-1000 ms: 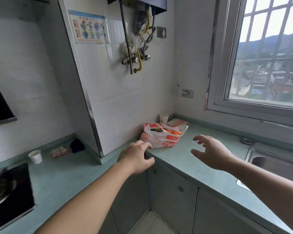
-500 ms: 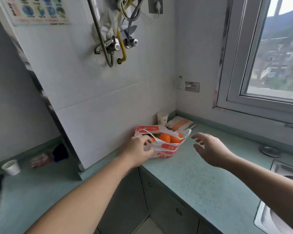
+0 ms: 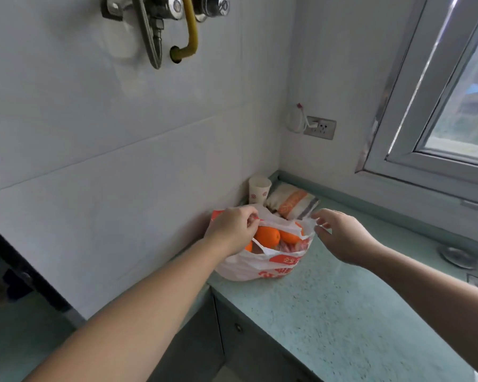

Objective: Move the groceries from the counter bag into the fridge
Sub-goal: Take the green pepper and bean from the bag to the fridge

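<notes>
A white plastic bag [image 3: 260, 264] with red print sits on the green counter [image 3: 342, 312] against the tiled wall. Inside it I see oranges [image 3: 268, 235] and a pinkish packet under them. My left hand [image 3: 232, 230] pinches the bag's left rim and handle. My right hand [image 3: 340, 235] is at the bag's right rim, its fingertips touching or pinching the plastic edge. The bag's mouth is spread between the two hands. No fridge is in view.
A paper cup [image 3: 258, 188] and a folded striped cloth [image 3: 291, 201] lie in the corner behind the bag. A wall socket [image 3: 319, 127] is above them, pipes and valves [image 3: 163, 23] hang overhead, a window [image 3: 453, 106] is at right, a drain cover [image 3: 457, 256] near the sink.
Both hands moved forward to the bag and took hold of its rim on either side. The camera came closer and the bag's mouth is now wider.
</notes>
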A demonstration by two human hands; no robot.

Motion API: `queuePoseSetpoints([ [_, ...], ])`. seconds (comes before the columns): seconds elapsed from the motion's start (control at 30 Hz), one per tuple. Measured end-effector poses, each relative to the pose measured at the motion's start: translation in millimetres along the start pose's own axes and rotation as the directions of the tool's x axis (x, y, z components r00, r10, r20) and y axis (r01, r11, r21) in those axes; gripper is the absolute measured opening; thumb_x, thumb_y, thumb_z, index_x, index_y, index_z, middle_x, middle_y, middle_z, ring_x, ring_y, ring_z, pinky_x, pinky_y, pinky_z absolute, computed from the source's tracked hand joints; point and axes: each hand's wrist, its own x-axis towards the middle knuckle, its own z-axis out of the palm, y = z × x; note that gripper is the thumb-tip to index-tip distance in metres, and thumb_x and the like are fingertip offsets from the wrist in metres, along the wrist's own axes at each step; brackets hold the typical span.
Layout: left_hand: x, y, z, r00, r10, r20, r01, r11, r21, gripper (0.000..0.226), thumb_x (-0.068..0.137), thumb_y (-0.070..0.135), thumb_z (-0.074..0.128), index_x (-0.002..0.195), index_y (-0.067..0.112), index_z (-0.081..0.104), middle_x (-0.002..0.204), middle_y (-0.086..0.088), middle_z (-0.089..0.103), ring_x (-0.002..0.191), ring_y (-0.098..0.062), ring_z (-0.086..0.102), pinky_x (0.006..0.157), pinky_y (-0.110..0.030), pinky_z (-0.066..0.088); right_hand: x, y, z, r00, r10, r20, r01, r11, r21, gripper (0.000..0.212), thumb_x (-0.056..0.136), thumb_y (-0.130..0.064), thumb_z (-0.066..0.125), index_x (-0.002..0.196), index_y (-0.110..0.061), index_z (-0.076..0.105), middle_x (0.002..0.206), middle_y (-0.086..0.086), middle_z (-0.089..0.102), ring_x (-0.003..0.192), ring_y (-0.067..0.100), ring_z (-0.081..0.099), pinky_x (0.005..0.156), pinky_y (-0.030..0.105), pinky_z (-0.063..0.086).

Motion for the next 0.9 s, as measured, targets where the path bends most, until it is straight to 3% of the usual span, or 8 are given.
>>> queuePoseSetpoints([
  [0.13, 39, -18, 26, 0.989, 0.003, 0.15, -0.005, 1.0, 0.007, 0.03, 0.097, 0.02, 0.044, 0.119, 0.019, 0.063, 0.119, -0.002, 0.066, 0.105, -0.021, 0.061, 0.085, -0.032, 0.049, 30, 2, 22, 0.999, 0.028, 0.027, -0.028, 1.0, -0.008, 0.031, 0.095, -0.02, 0.053, 0.125, -0.016, 0.057, 0.12, 0.004, 0.063, 0.106, 0.021, 0.059, 0.087, 0.029, 0.045],
  [0.23, 57, -37, 53, 0.944, -0.071, 0.322, 0.044, 0.995, 0.09, 0.032, 0.096, 0.018, 0.041, 0.12, 0.023, 0.061, 0.126, -0.002, 0.062, 0.106, -0.02, 0.059, 0.089, -0.039, 0.051, 52, 9, 48, 0.995, 0.053, 0.088, -0.058, 0.997, 0.052, 0.032, 0.097, -0.019, 0.05, 0.129, -0.017, 0.056, 0.123, 0.003, 0.062, 0.107, 0.02, 0.06, 0.088, 0.027, 0.046],
  [0.33, 61, -55, 65, 0.914, -0.15, 0.378, 0.086, 0.98, 0.18, 0.033, 0.096, 0.015, 0.041, 0.121, 0.021, 0.062, 0.127, -0.004, 0.061, 0.111, -0.023, 0.058, 0.093, -0.038, 0.048, 73, 17, 80, 0.989, 0.031, 0.143, -0.047, 0.993, 0.11, 0.031, 0.097, -0.018, 0.045, 0.125, -0.015, 0.059, 0.113, 0.005, 0.066, 0.096, 0.021, 0.062, 0.082, 0.031, 0.051],
  [0.5, 59, -79, 83, 0.771, -0.367, 0.52, 0.189, 0.912, 0.364, 0.029, 0.096, 0.011, 0.042, 0.115, 0.011, 0.064, 0.105, -0.009, 0.063, 0.094, -0.026, 0.06, 0.08, -0.036, 0.047, 95, 24, 128, 0.962, -0.018, 0.273, -0.017, 0.992, 0.124, 0.023, 0.093, -0.011, 0.042, 0.094, -0.001, 0.063, 0.083, 0.012, 0.063, 0.078, 0.031, 0.059, 0.062, 0.033, 0.042],
  [0.57, 58, -83, 89, 0.747, -0.394, 0.536, 0.204, 0.902, 0.38, 0.026, 0.095, 0.012, 0.042, 0.11, 0.011, 0.063, 0.099, -0.01, 0.063, 0.09, -0.027, 0.061, 0.07, -0.034, 0.045, 101, 26, 140, 0.946, -0.022, 0.324, -0.013, 0.994, 0.105, 0.021, 0.092, -0.011, 0.042, 0.091, -0.004, 0.062, 0.077, 0.008, 0.06, 0.073, 0.025, 0.055, 0.058, 0.03, 0.037],
  [0.7, 73, -90, 97, 0.788, -0.331, 0.519, 0.134, 0.915, 0.381, 0.032, 0.092, 0.015, 0.047, 0.123, 0.019, 0.053, 0.107, -0.007, 0.063, 0.09, -0.027, 0.06, 0.072, -0.036, 0.048, 119, 27, 148, 0.908, -0.043, 0.416, 0.024, 0.998, 0.051, 0.026, 0.09, -0.016, 0.051, 0.113, -0.02, 0.062, 0.102, 0.002, 0.066, 0.09, 0.02, 0.061, 0.078, 0.031, 0.053],
  [0.8, 89, -99, 104, 0.837, -0.253, 0.485, 0.113, 0.948, 0.299, 0.066, 0.085, 0.022, 0.061, 0.144, 0.03, 0.031, 0.139, -0.004, 0.047, 0.118, -0.029, 0.053, 0.089, -0.043, 0.049, 135, 24, 147, 0.931, -0.072, 0.359, 0.055, 0.997, 0.059, 0.028, 0.091, -0.021, 0.052, 0.116, -0.025, 0.064, 0.105, -0.001, 0.067, 0.092, 0.02, 0.063, 0.081, 0.035, 0.055],
  [0.9, 102, -107, 105, 0.871, -0.25, 0.424, 0.132, 0.948, 0.288, 0.085, 0.081, 0.032, 0.063, 0.15, 0.031, 0.014, 0.152, -0.003, 0.026, 0.136, -0.031, 0.033, 0.103, -0.046, 0.038, 159, 25, 143, 0.949, -0.054, 0.312, 0.038, 0.998, 0.058, 0.034, 0.086, -0.022, 0.055, 0.12, -0.024, 0.061, 0.112, 0.001, 0.065, 0.093, 0.02, 0.063, 0.08, 0.034, 0.055],
])
